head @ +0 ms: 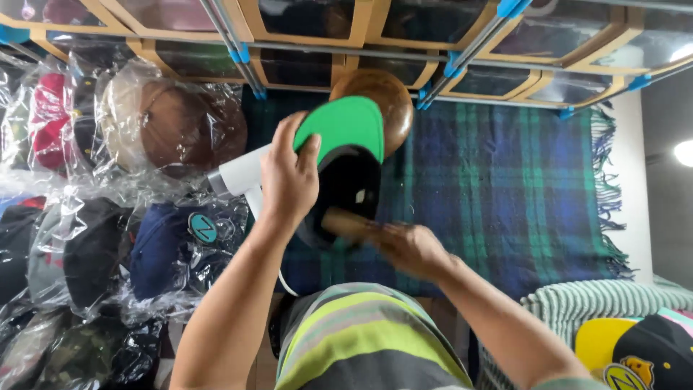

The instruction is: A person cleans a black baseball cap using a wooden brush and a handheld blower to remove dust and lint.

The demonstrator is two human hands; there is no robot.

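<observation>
While the view looks straight down over the person's striped shirt, the entries run as follows.

Left hand: left hand (289, 177) is clamped on the brim of a black cap with a green underbrim (345, 155), thumb on the green face, holding the cap up with its hollow crown facing the camera.

Right hand: right hand (411, 249) is closed round a pale wooden-handled tool (350, 222), blurred; its working end reaches the lower edge of the cap's crown. Whether it is a brush cannot be told.

Cap position: held above the dark blue and green plaid blanket (505, 188), just in front of a rounded brown wooden hat form (386, 97).

Nearby: white handheld appliance with a cord (242, 177) lies behind the left wrist; caps in clear plastic bags (173, 130) are piled to the left; wood-framed clear boxes (303, 22) are stacked beyond the blanket.

Step in hand (judgement): working the inside or rim of the crown with the tool while the other hand steadies it.

Next move calls for (judgement): a firm brim grip and turning the cap to bring an untreated part of the crown to the tool.
</observation>
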